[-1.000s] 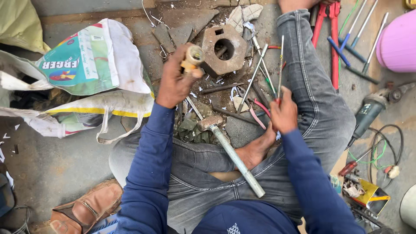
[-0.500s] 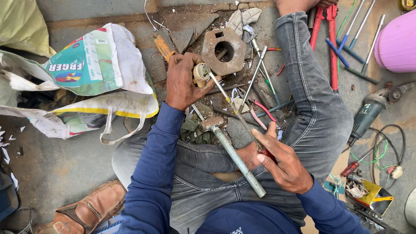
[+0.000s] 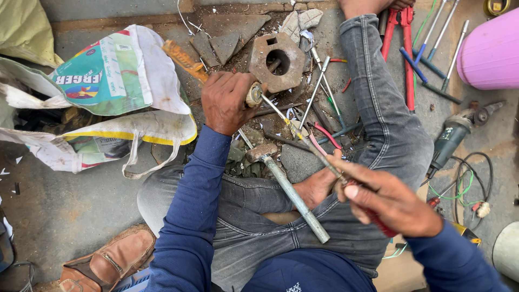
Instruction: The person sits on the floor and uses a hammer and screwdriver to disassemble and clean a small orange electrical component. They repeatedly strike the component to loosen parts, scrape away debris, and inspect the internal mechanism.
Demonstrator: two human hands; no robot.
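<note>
Left hand: the left hand (image 3: pixel 226 103) is closed in a fist round a small round brass-coloured fitting (image 3: pixel 254 95), held over the scrap pile, just below the rusty hexagonal metal block (image 3: pixel 277 60) w/ a round hole.
Right hand: the right hand (image 3: pixel 390 200) is closed round a red-handled screwdriver (image 3: pixel 319 156), thumb laid along the handle; the thin steel shaft is run up-left and its tip is set against the fitting.
Fitting pos.: in front of the seated person's knees, between the block and the grey-handled hammer (image 3: pixel 289 192), which is laid across the lap on blue jeans.
Packages: a white woven plastic sack (image 3: pixel 116 81) is seen at upper left, crumpled, w/ a teal panel, a yellow stripe and a loose handle strap; the print is partly folded away.
Right side: a red long-handled cutter (image 3: pixel 399 46), blue-handled rods (image 3: pixel 427 70), a grey-green angle grinder (image 3: pixel 451 141) w/ cable and a pink plastic tub (image 3: pixel 491 51) are laid on the concrete floor.
Bottom left: a brown leather shoe (image 3: pixel 105 262) is seen near the leg.
Scrap: loose wires, rods and broken stone pieces are scattered round the block; small items can't be told apart.
</note>
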